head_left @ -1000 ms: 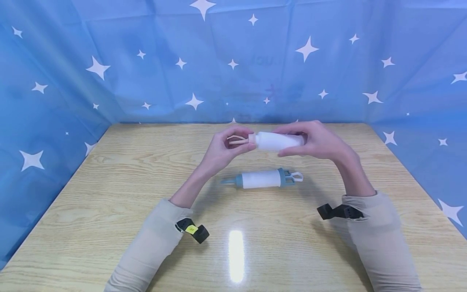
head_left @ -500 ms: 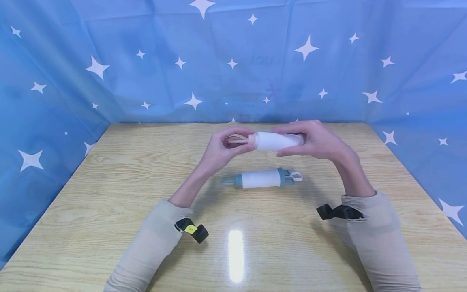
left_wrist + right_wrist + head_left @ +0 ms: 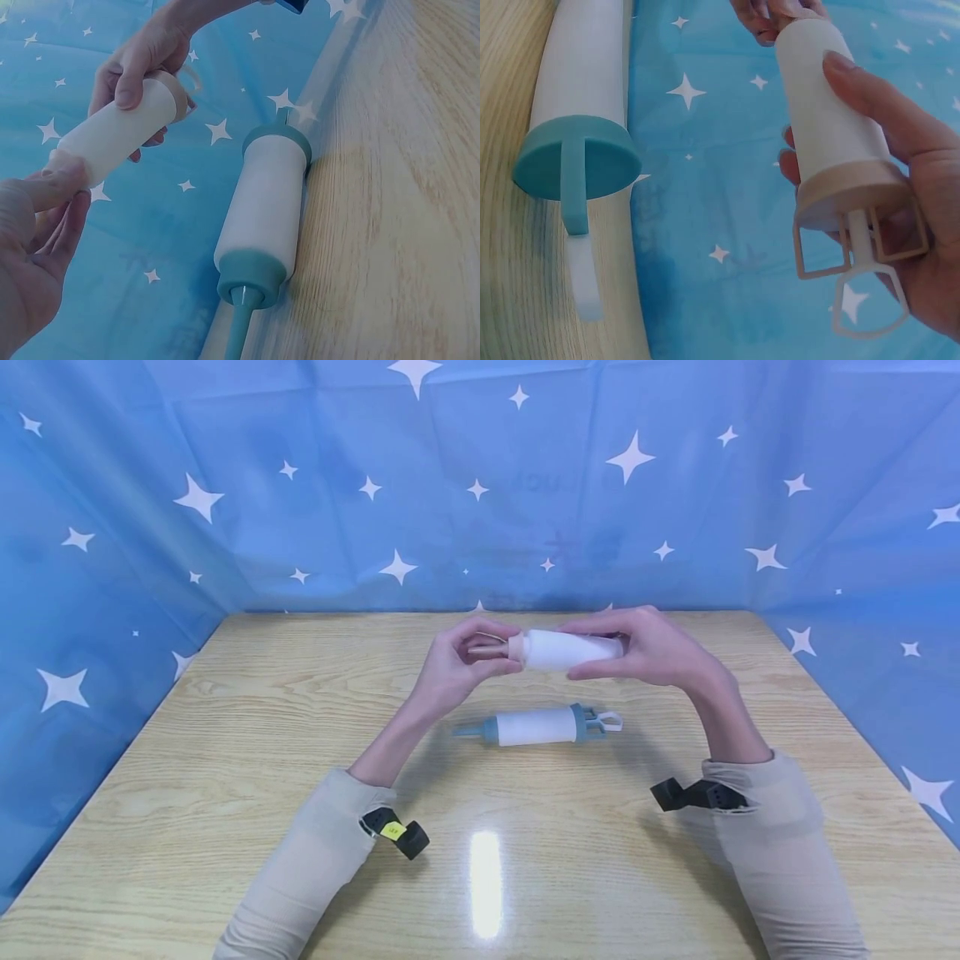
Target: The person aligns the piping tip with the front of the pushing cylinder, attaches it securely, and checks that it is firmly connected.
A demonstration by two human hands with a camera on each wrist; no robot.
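Above the table, both hands hold a large syringe [image 3: 566,649] with a white barrel and beige ends, lying roughly level. My left hand [image 3: 442,672] pinches the beige collar at its nozzle end, with thumb and fingers curled about it. Around the barrel's other end, my right hand [image 3: 656,647] keeps its grip. In the right wrist view, beige finger loops [image 3: 821,274] and a pale pull ring [image 3: 870,330] stick out below that palm. A second syringe [image 3: 536,727], white with blue-green ends, lies on the table just in front; its nozzle points left.
The wooden table [image 3: 225,793] spreads beneath both arms. Behind and beside it hangs a blue cloth [image 3: 480,527] with white stars. Each sleeve carries a black strap camera, one on the left wrist [image 3: 393,832] and one on the right [image 3: 701,794].
The left fingers have shifted slightly at the collar and nozzle. The right hand and the syringe on the table stay where they were.
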